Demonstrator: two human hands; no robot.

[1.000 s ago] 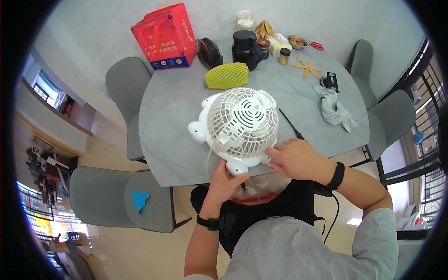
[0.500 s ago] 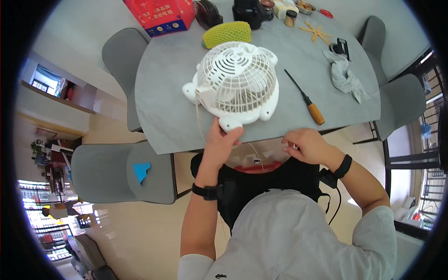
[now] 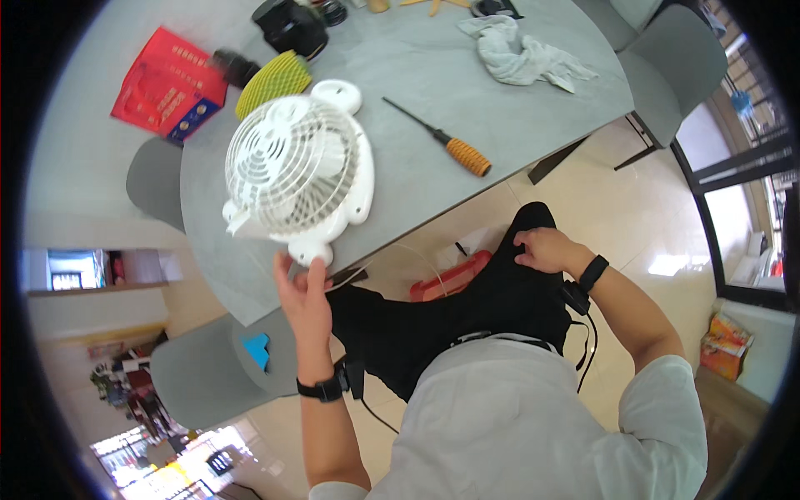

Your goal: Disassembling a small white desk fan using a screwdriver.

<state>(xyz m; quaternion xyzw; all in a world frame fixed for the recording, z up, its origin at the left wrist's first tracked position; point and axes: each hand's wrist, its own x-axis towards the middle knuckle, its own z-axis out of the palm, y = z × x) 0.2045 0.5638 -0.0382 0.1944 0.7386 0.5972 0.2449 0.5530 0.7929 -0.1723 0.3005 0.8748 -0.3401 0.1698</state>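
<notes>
A white fan (image 3: 296,167) with a round slatted grille and rounded feet lies on the grey table, its grille facing up. My left hand (image 3: 302,296) is at the foot nearest the table edge, thumb and fingertips spread apart around its lower side. Whether the fingers press on the foot is hard to see. From near that foot a thin pale cord (image 3: 354,276) hangs over the edge toward my lap. Above my right thigh, my right hand (image 3: 547,250) has loosely bent fingers with a gap between them and nothing visible in them. The nearest tool, a screwdriver (image 3: 467,157) with an orange handle, lies right of the fan.
Behind the fan are a yellow-green netted item (image 3: 273,83), a black object (image 3: 292,29) and a red box (image 3: 171,87). A grey cloth (image 3: 525,58) lies at the far right. Below the table edge is a red object (image 3: 450,279); a grey chair (image 3: 200,375) stands at left.
The view has swung right, so the fan and table appear farther left and turned. My left fingers have loosened from the fan's foot. My right hand has moved from the table edge to above my thigh.
</notes>
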